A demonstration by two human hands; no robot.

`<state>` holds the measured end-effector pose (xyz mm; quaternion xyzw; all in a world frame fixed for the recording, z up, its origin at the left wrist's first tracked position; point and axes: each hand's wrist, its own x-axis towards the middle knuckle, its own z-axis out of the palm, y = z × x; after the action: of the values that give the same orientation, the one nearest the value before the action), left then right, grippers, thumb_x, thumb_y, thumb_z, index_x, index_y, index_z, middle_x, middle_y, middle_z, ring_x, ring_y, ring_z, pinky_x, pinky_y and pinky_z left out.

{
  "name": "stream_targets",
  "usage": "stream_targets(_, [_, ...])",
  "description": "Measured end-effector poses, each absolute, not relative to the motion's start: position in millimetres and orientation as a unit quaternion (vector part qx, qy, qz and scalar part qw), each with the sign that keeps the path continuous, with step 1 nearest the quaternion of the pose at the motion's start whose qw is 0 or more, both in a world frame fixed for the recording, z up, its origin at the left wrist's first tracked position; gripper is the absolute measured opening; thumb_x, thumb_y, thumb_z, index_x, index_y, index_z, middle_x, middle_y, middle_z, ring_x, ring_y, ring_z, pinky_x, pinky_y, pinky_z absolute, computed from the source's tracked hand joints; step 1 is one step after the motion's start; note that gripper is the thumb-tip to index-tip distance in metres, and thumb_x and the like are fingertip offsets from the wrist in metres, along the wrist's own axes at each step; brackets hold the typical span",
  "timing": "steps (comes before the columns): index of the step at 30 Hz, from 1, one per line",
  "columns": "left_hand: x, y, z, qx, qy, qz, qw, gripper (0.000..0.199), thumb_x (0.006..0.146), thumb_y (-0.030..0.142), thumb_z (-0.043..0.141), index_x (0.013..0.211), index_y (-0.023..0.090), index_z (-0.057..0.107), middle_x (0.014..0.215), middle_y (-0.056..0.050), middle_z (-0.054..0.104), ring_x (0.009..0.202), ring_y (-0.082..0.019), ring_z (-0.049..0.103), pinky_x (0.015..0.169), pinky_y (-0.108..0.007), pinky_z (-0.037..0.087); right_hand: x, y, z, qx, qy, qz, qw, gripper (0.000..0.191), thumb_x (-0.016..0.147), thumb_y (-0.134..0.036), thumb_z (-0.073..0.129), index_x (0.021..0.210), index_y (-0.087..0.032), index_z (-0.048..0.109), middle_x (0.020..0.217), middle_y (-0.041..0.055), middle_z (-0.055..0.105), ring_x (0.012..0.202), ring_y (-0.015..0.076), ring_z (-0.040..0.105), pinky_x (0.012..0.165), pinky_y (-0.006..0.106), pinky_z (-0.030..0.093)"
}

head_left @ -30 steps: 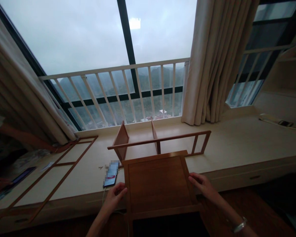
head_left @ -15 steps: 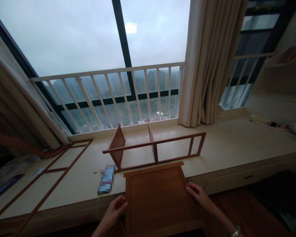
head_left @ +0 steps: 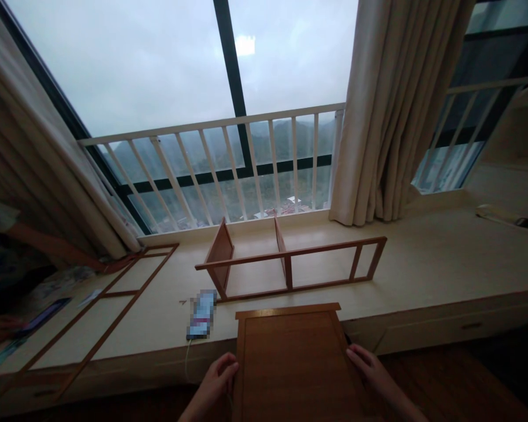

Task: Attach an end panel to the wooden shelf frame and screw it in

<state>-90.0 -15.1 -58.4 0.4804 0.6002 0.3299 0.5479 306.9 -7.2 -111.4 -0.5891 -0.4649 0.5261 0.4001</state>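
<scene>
Both forearms reach forward. The left hand [head_left: 217, 378] curls its fingers against the left edge of the wooden panel [head_left: 294, 363]; the right hand [head_left: 369, 370] lies with fingers bent on its right edge.

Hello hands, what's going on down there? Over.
Left hand and right hand grip wooden panel by its sides. Phone lies left of it.

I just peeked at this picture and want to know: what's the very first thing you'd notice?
Your eye lands on the wooden panel at the bottom middle, gripped by the left hand and the right hand on its two side edges. Just beyond it, on the pale window ledge, stands a half-built wooden frame, with a phone lying to its left. Behind everything, the big window shows grey sky above a white railing.
</scene>
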Motion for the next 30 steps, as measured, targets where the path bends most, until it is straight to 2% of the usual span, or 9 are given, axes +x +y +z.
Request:
stream_targets(3, [-90.4,-13.8,-66.4,0.45,0.606,0.325,0.57,0.043,0.056,0.057,0.054,0.068,0.016,0.051,0.05,0.005,0.046,0.04,-0.006,0.041,0.038,-0.017,0.028,307.1,-10.2,-109.6,-0.581,-0.476,0.526,0.399,0.039,0.059,-0.057,0.053,0.066,-0.019,0.059,0.074,0.0032,0.061,0.079,0.0219,0.054,0.069,0.028,0.042])
stream_targets(6, [-96.3,-9.9,-68.9,0.421,0.604,0.345,0.581,0.044,0.056,0.057,0.052,0.07,0.016,0.052,0.058,0.001,0.052,0.043,-0.008,0.046,0.036,-0.017,0.027,307.0,-13.5,-105.2,-0.596,-0.472,0.517,0.394,0.042,0.06,-0.059,0.049,0.068,-0.02,0.059,0.065,0.0023,0.059,0.066,0.0189,0.054,0.059,0.027,0.042])
stream_targets(9, [-110.0,-4.5,-60.1,0.386,0.629,0.368,0.566,0.044,0.056,0.055,0.052,0.074,0.015,0.055,0.07,-0.003,0.058,0.053,-0.012,0.053,0.041,-0.019,0.034,314.6,-11.7,-105.2,-0.613,-0.468,0.495,0.401,0.047,0.064,-0.062,0.041,0.076,-0.021,0.059,0.053,0.0002,0.052,0.05,0.0145,0.048,0.048,0.026,0.039])
stream_targets(12, [-128.8,2.6,-44.0,0.371,0.674,0.399,0.498,0.041,0.055,0.052,0.054,0.075,0.015,0.055,0.074,-0.005,0.061,0.06,-0.014,0.056,0.048,-0.022,0.041,336.0,-0.7,-109.9,-0.631,-0.469,0.436,0.438,0.048,0.068,-0.061,0.035,0.083,-0.02,0.056,0.055,-0.0001,0.051,0.049,0.0139,0.047,0.048,0.026,0.039])
stream_targets(15, [-147.1,15.1,-25.8,0.412,0.681,0.435,0.42,0.039,0.055,0.049,0.056,0.074,0.015,0.055,0.071,-0.004,0.06,0.061,-0.015,0.057,0.05,-0.024,0.043,364.3,19.4,-108.1,-0.661,-0.478,0.332,0.473,0.046,0.069,-0.057,0.037,0.088,-0.019,0.053,0.063,0.0018,0.053,0.06,0.0172,0.05,0.056,0.03,0.042])
stream_targets(18, [-160.0,35.0,-4.5,0.483,0.662,0.449,0.358,0.038,0.06,0.046,0.054,0.08,0.014,0.055,0.076,-0.004,0.06,0.067,-0.016,0.057,0.054,-0.026,0.046,383.6,45.7,-85.9,-0.671,-0.535,0.229,0.459,0.043,0.072,-0.05,0.037,0.1,-0.02,0.049,0.078,0.0047,0.056,0.069,0.0189,0.052,0.062,0.032,0.042])
stream_targets(22, [-164.4,68.0,28.7,0.584,0.633,0.466,0.202,0.04,0.071,0.037,0.043,0.104,0.015,0.049,0.103,-0.008,0.054,0.093,-0.02,0.052,0.072,-0.033,0.047,380.5,84.6,-29.1,-0.63,-0.625,0.045,0.458,0.037,0.078,-0.038,0.031,0.107,-0.021,0.046,0.102,0.0082,0.052,0.088,0.0206,0.05,0.076,0.035,0.04])
stream_targets(26, [-158.7,99.6,53.3,0.683,0.604,0.408,-0.044,0.043,0.076,0.024,0.036,0.119,0.02,0.038,0.128,-0.005,0.034,0.118,-0.02,0.03,0.096,-0.039,0.029,356.2,120.8,19.7,-0.594,-0.692,-0.106,0.397,0.042,0.079,-0.029,0.031,0.12,-0.021,0.036,0.122,0.007,0.041,0.111,0.022,0.035,0.091,0.039,0.027])
stream_targets(30, [-154.3,124.0,56.8,0.758,0.574,0.276,-0.142,0.048,0.077,0.013,0.031,0.124,0.021,0.032,0.133,-0.003,0.026,0.124,-0.02,0.018,0.101,-0.043,0.016,332.6,154.0,33.1,-0.589,-0.72,-0.177,0.322,0.047,0.081,-0.027,0.027,0.127,-0.019,0.025,0.133,0.0067,0.027,0.12,0.0216,0.024,0.097,0.042,0.016])
